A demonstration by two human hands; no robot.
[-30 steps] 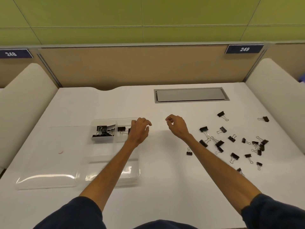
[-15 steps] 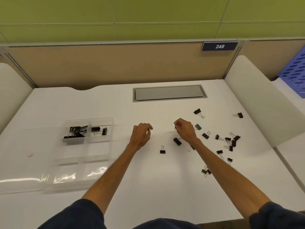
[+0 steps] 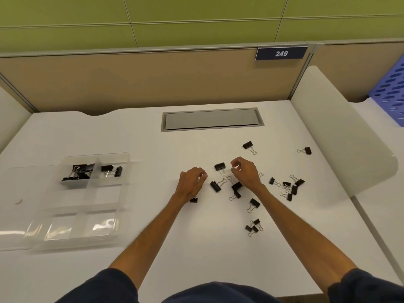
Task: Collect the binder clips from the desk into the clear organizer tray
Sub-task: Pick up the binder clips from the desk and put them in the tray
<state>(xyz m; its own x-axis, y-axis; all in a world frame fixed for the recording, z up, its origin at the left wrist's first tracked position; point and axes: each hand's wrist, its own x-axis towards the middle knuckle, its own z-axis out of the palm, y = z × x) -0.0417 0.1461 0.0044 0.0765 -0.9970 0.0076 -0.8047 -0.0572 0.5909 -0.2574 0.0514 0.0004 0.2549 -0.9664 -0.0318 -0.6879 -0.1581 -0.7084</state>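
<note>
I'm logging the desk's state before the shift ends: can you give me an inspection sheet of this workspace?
Surface: white desk.
Job's things: clear tray at left, clips in its two far compartments only; loose clips scattered right of centre.
Clutter: clear lid flat beside the tray, small reddish mark on or under it.
Hands: left hand and right hand over the loose clips, fingers curled; grip unclear.
Cables: nothing seen.
Surroundings: closed grey hatch, tan partition with sign 249, white side panels, blue basket at right.

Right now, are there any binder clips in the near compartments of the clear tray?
No, the binder clips inside the clear tray lie only in its two far compartments.
</note>
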